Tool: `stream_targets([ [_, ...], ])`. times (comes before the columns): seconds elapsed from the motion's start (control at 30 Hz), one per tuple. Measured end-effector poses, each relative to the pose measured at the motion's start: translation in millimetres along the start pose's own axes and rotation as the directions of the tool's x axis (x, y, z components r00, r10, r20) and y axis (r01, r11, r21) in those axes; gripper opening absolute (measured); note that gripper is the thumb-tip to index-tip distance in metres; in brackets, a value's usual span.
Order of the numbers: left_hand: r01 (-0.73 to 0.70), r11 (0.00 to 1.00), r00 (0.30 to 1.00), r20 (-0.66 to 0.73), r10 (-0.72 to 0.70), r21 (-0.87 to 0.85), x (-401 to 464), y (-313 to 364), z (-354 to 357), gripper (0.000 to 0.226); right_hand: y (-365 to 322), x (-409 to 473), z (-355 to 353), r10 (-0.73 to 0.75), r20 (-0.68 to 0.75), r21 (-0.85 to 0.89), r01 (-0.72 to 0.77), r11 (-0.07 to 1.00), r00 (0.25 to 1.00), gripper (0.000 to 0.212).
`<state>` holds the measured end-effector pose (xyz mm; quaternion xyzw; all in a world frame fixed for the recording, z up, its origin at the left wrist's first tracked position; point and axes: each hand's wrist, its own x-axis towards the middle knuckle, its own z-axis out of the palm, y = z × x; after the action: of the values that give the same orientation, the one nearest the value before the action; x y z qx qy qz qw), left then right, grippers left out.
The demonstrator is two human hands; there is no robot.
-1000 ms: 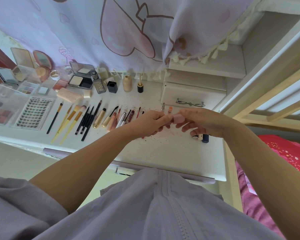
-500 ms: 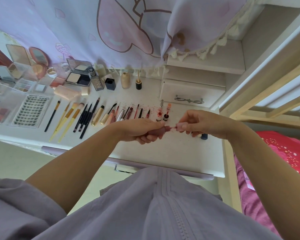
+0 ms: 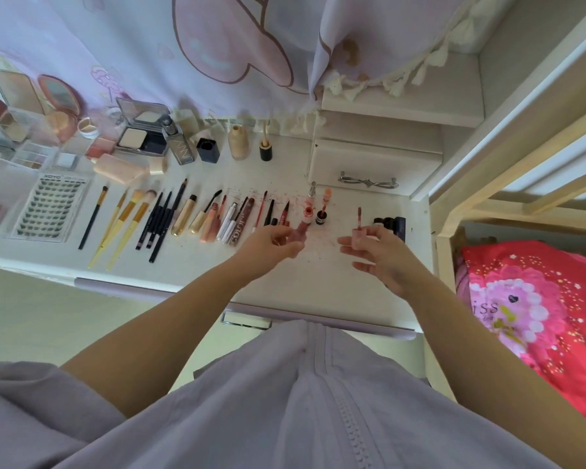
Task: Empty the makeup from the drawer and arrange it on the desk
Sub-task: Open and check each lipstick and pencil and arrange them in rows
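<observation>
My left hand (image 3: 270,244) pinches a small pink lip-gloss tube (image 3: 299,233) just above the white desk (image 3: 318,275). My right hand (image 3: 374,252) holds the tube's pink cap with its wand (image 3: 357,231) pointing up, apart from the tube. Behind my hands stand two opened lip-gloss tubes (image 3: 308,213) (image 3: 321,216) with their wands. A row of brushes, pencils and lip products (image 3: 183,218) lies across the desk to the left. A dark lipstick (image 3: 391,223) lies behind my right hand.
Compacts, palettes and bottles (image 3: 142,140) line the back under a hanging curtain (image 3: 217,45). A lash tray (image 3: 53,206) lies at the left. A small white drawer (image 3: 372,167) with a bow handle sits shut at the back right. A red bed cover (image 3: 538,316) is to the right.
My hands held the closed gloss together; they have pulled apart, the cap and wand coming out to the right, the tube going left.
</observation>
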<state>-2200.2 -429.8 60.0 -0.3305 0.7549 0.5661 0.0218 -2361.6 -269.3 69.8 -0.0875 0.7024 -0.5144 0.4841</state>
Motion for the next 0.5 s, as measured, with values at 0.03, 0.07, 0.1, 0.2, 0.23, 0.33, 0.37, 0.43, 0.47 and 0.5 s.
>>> stream_targets([
  [0.03, -0.019, 0.999, 0.999, -0.035, 0.021, 0.049, 1.6, -2.3, 4.4, 0.009, 6.7, 2.7, 6.5, 0.016, -0.014, -0.029, -0.017, 0.999, 1.0, 0.017],
  [0.07, -0.038, 0.994, 0.997, -0.068, 0.045, 0.098, 3.4, -3.6, 9.3, 0.009, 12.8, 5.3, 13.4, 0.016, -0.035, -0.065, -0.019, 0.998, 0.999, 0.015],
  [0.1, -0.053, 0.989, 0.993, -0.101, 0.067, 0.137, 6.0, -3.7, 14.3, 0.008, 17.7, 8.2, 19.9, -0.008, -0.062, -0.112, 0.001, 0.994, 0.998, 0.012],
  [0.2, -0.073, 0.972, 0.976, -0.184, 0.116, 0.223, 14.9, -2.0, 26.6, 0.009, 26.7, 18.1, 33.9, -0.185, -0.122, -0.302, 0.142, 0.943, 0.975, 0.009],
  [0.23, -0.089, 0.959, 0.968, -0.205, 0.147, 0.268, 18.2, -2.1, 29.6, 0.011, 28.6, 22.6, 37.2, -0.246, -0.128, -0.366, 0.185, 0.912, 0.961, 0.01],
  [0.33, -0.132, 0.875, 0.933, -0.24, 0.269, 0.466, 27.8, -8.2, 35.4, 0.018, 35.3, 35.4, 45.6, -0.333, -0.13, -0.506, 0.226, 0.832, 0.934, 0.01],
  [0.37, -0.123, 0.838, 0.927, -0.239, 0.288, 0.531, 30.7, -11.7, 36.7, 0.019, 38.2, 38.0, 48.2, -0.34, -0.128, -0.54, 0.222, 0.812, 0.932, 0.01],
  [0.43, -0.091, 0.771, 0.929, -0.224, 0.293, 0.631, 35.8, -19.9, 39.8, 0.021, 43.9, 41.4, 51.6, -0.372, -0.102, -0.606, 0.239, 0.759, 0.922, 0.013],
  [0.47, -0.083, 0.745, 0.931, -0.216, 0.296, 0.662, 37.5, -23.3, 41.2, 0.022, 46.3, 42.6, 52.5, -0.39, -0.079, -0.638, 0.254, 0.727, 0.917, 0.016],
  [0.5, -0.08, 0.726, 0.932, -0.207, 0.298, 0.683, 38.6, -25.5, 42.2, 0.023, 48.2, 43.3, 53.0, -0.402, -0.058, -0.661, 0.266, 0.702, 0.914, 0.017],
])
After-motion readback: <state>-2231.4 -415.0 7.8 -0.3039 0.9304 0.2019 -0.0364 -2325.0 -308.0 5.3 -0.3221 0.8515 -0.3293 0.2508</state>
